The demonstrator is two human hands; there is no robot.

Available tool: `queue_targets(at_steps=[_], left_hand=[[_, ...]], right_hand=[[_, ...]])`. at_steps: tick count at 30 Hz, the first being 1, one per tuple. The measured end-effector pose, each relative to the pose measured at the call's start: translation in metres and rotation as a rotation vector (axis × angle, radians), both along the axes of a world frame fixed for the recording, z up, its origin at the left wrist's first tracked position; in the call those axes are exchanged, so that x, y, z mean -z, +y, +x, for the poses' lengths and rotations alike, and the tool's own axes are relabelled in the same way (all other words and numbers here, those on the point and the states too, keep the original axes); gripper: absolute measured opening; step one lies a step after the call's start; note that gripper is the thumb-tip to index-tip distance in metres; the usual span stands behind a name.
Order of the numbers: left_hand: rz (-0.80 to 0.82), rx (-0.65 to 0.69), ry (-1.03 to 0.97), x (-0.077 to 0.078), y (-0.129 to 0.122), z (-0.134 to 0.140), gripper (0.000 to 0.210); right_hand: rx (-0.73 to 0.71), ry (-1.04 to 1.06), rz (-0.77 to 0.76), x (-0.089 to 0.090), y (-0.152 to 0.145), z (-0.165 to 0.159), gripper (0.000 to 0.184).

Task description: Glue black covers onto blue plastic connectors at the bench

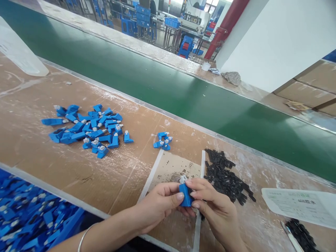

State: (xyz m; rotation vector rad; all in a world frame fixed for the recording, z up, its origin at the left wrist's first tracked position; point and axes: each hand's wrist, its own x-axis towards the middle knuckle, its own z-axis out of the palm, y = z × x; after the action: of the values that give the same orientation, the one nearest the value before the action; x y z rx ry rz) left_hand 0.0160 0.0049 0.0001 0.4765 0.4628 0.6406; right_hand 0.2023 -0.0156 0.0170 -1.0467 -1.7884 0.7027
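Between my two hands, over the front of the worktable, is a small blue plastic part (186, 196) with a light grey piece at its top. My left hand (164, 203) grips it from the left, thumb on its face. From the other side my right hand (212, 203) pinches it with thumb and fingers; a bit of black shows between those fingers, too hidden to name. Just right of my right hand lies a pile of small black plastic pieces (223, 175). Beyond my hands sits a small cluster of blue parts (163, 140).
A larger heap of blue parts (86, 126) lies on the left of the table. A bin (70, 224) of blue parts stands at the lower left. A green conveyor belt (157, 77) runs behind. At right are a plastic-covered label sheet (299, 204) and more black pieces (300, 234).
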Motion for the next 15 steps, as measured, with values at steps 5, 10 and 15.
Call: queue_targets(at_steps=[5,10,15], left_hand=[[-0.021,-0.031,0.014,0.003,0.0,0.001,0.04],[-0.057,-0.046,0.023,0.005,-0.004,-0.002,0.034],[-0.092,-0.151,0.04,-0.001,0.014,-0.009,0.03]], right_hand=[[-0.007,-0.175,0.162,0.009,-0.006,-0.004,0.027],[-0.03,-0.369,0.297,0.018,-0.02,-0.011,0.054],[0.151,-0.415,0.048,0.024,0.003,0.015,0.047]])
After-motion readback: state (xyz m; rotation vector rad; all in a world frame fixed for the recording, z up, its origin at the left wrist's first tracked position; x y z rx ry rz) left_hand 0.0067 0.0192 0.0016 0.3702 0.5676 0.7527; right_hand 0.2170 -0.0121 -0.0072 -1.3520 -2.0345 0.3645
